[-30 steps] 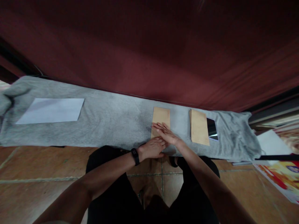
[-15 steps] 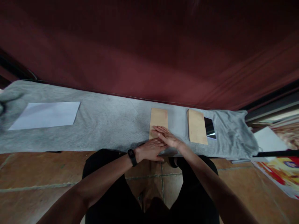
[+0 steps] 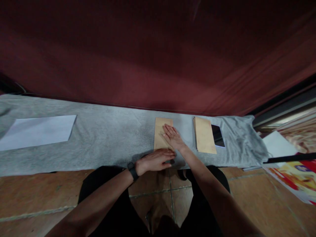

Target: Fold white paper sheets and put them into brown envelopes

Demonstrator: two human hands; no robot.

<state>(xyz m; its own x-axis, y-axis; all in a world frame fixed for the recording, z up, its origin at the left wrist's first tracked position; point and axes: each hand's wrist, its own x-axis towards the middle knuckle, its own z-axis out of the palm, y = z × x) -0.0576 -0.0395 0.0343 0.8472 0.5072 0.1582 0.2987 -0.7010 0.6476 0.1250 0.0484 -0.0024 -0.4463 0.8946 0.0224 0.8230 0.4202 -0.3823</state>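
A tan paper envelope (image 3: pixel 159 133) lies on the grey cloth in front of me, its near end hidden by my hands. My right hand (image 3: pixel 174 136) rests flat on it, fingers stretched toward its far end. Across the near edge of the envelope lies my left hand (image 3: pixel 158 159), with its fingers extended to the right; a dark band is on that wrist. Neither hand grips anything. To the right is a stack of similar envelopes (image 3: pixel 205 135), partly covering a dark phone (image 3: pixel 218 136).
White paper sheets (image 3: pixel 39 131) lie at the left on the grey cloth (image 3: pixel 111 135). A dark red panel (image 3: pixel 148 82) rises behind the cloth. At the right stand a white board (image 3: pixel 278 144) and a colourful printed package (image 3: pixel 296 179). Below is a tiled floor (image 3: pixel 254 194).
My right hand has slid forward along the envelope, away from my left hand, which it was overlapping. My left hand stays at the near edge. The whole view has shifted slightly.
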